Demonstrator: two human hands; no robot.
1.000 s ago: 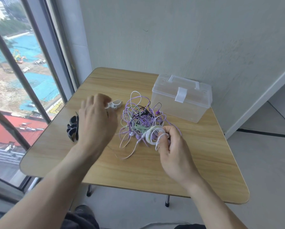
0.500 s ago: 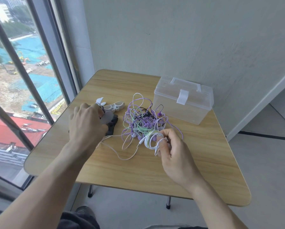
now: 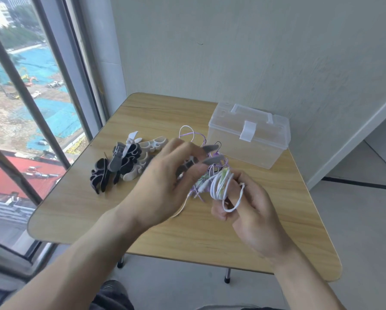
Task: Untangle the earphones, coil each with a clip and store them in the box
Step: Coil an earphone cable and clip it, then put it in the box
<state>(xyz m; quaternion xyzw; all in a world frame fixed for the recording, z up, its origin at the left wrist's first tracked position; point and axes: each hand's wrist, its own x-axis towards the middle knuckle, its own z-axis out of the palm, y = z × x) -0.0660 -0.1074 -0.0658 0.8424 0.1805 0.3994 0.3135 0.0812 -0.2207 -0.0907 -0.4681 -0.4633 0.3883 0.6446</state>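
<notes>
Item: white earphone coil (image 3: pixel 220 185), wound and pinched in my right hand (image 3: pixel 252 211) above the tabletop's (image 3: pixel 80 211) middle. Left hand (image 3: pixel 163 186) pinches a grey clip (image 3: pixel 206 154), its prongs spread, just beside the coil. Risk, I judge: the trailing lead still runs into the purple-green tangle (image 3: pixel 201 153); tugging could drag it or loosen the loops. Spare clips (image 3: pixel 122 163) crowd the window-side edge. Box (image 3: pixel 250 136), latched, sits at the far right corner; near edge offers room.

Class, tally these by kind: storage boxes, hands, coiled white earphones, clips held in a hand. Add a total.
Storage box: 1
Left hand, right hand: 2
Coiled white earphone: 1
Held grey clip: 1
Total: 5
</notes>
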